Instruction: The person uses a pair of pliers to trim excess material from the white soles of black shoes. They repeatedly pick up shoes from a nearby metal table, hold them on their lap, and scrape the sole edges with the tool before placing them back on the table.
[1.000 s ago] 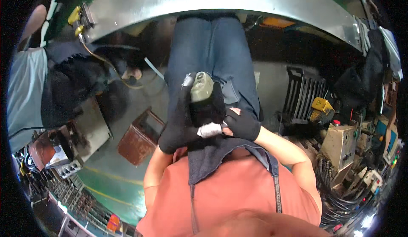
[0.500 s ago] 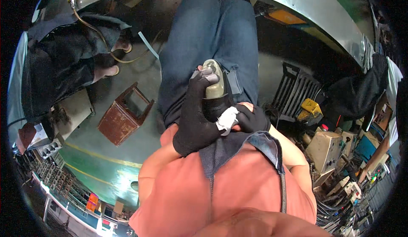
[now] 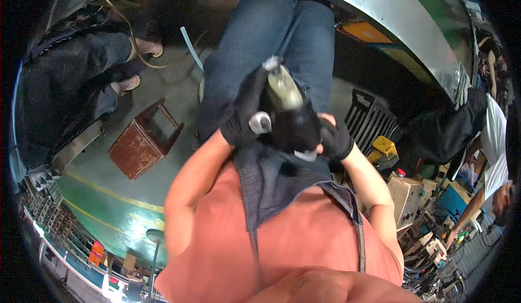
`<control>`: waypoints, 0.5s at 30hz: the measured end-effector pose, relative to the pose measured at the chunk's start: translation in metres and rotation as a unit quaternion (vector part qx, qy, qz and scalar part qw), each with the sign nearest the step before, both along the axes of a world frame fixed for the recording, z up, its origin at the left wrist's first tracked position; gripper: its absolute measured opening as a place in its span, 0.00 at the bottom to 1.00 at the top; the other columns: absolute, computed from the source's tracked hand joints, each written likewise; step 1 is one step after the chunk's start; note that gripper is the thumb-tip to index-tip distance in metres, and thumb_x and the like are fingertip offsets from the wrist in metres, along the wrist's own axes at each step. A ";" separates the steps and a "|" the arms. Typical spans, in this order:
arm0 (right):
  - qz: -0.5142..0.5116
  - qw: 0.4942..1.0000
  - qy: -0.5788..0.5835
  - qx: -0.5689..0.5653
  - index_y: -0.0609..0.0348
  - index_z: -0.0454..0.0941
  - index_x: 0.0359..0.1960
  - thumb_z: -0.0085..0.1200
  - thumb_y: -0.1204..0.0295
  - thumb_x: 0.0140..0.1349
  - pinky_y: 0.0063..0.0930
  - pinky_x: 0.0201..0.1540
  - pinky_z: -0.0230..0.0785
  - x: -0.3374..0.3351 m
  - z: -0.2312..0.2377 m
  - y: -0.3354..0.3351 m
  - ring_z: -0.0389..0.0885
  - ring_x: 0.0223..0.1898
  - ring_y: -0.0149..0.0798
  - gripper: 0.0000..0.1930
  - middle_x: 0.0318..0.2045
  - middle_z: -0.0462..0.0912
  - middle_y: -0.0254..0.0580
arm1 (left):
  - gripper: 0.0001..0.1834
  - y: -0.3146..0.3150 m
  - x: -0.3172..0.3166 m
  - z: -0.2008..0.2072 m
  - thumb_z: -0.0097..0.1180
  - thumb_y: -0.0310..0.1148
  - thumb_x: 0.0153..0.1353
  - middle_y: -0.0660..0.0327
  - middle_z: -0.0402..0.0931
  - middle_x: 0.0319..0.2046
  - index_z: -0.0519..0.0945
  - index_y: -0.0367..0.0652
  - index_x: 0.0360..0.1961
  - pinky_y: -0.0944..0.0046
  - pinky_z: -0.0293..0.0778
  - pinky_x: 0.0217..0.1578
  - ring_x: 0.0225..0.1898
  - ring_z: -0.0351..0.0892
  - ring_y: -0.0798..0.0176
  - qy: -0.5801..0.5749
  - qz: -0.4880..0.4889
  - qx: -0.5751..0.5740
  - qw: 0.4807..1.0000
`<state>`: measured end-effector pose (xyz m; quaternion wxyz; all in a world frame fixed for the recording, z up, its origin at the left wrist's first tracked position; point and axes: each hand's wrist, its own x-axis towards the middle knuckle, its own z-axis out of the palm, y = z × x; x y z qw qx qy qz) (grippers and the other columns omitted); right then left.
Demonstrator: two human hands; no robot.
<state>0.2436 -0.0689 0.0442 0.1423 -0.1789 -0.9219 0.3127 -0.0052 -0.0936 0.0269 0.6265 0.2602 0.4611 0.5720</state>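
Note:
Over my lap I hold what looks like a black shoe with a pale, shiny front part (image 3: 285, 88), tilted and smeared by motion. My left hand (image 3: 241, 113), in a black glove, is closed along its left side, with light grey fingertips near the far end. A whitish rounded patch (image 3: 260, 122) shows by that hand; I cannot tell whether it is a fingertip or cloth. On the near right side, my right hand (image 3: 335, 137), gloved in black with bare fingertips, grips the dark end. Another pale edge (image 3: 305, 155) shows below the dark end.
A metal bench edge (image 3: 369, 4) curves across the far side. On the left stand a brown wooden stool (image 3: 138, 148) and another person's legs (image 3: 103, 58). To the right are a black slatted crate (image 3: 372, 113), a yellow box (image 3: 382, 150) and machinery (image 3: 407, 200). A person's arm (image 3: 469, 216) reaches in there.
The shoe has turned and tilted between my hands. My right hand has moved a little right, off the white cloth seen earlier, onto the dark end. My view has shifted slightly.

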 end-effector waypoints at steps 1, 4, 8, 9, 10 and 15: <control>-0.026 0.998 -0.054 -0.006 0.67 0.74 0.41 0.50 0.48 0.58 0.44 0.42 0.70 -0.010 0.016 0.013 0.77 0.37 0.57 0.28 0.39 0.76 0.58 | 0.32 0.009 -0.010 -0.011 0.55 0.43 0.57 0.52 0.66 0.54 0.63 0.35 0.58 0.60 0.59 0.58 0.57 0.65 0.56 0.072 -0.015 0.067 0.995; -0.168 0.967 -0.090 -0.169 0.63 0.75 0.37 0.41 0.59 0.65 0.30 0.27 0.70 -0.066 0.087 0.062 0.77 0.23 0.37 0.18 0.25 0.76 0.43 | 0.27 0.054 -0.048 0.005 0.42 0.48 0.64 0.53 0.71 0.51 0.68 0.36 0.55 0.60 0.66 0.54 0.52 0.71 0.58 0.114 -0.086 0.053 0.988; -0.246 0.846 -0.064 -0.469 0.62 0.74 0.33 0.35 0.47 0.67 0.26 0.25 0.71 -0.099 0.079 0.129 0.74 0.19 0.30 0.28 0.20 0.75 0.37 | 0.24 0.111 -0.052 0.018 0.40 0.44 0.64 0.48 0.73 0.48 0.68 0.37 0.54 0.57 0.73 0.45 0.43 0.77 0.51 0.434 -0.079 0.014 0.897; -0.267 0.815 -0.102 -0.503 0.62 0.75 0.33 0.35 0.46 0.67 0.25 0.25 0.72 -0.102 0.069 0.133 0.75 0.19 0.29 0.28 0.20 0.76 0.37 | 0.23 0.106 -0.038 0.006 0.43 0.41 0.63 0.45 0.74 0.45 0.67 0.37 0.54 0.55 0.74 0.42 0.40 0.78 0.48 0.532 -0.068 0.028 0.844; -0.258 0.822 -0.122 -0.493 0.62 0.75 0.34 0.35 0.46 0.66 0.25 0.25 0.72 -0.097 0.048 0.141 0.75 0.18 0.29 0.29 0.20 0.76 0.37 | 0.23 0.101 -0.023 -0.004 0.46 0.38 0.61 0.43 0.75 0.43 0.67 0.37 0.55 0.54 0.75 0.39 0.37 0.78 0.45 0.630 -0.050 0.036 0.775; -0.218 0.842 -0.097 -0.484 0.61 0.77 0.36 0.39 0.46 0.65 0.25 0.28 0.71 -0.060 0.015 0.144 0.78 0.26 0.30 0.28 0.25 0.78 0.40 | 0.21 0.085 -0.051 -0.009 0.56 0.35 0.57 0.55 0.79 0.44 0.75 0.36 0.50 0.62 0.73 0.45 0.43 0.79 0.60 0.136 -0.073 -0.075 0.985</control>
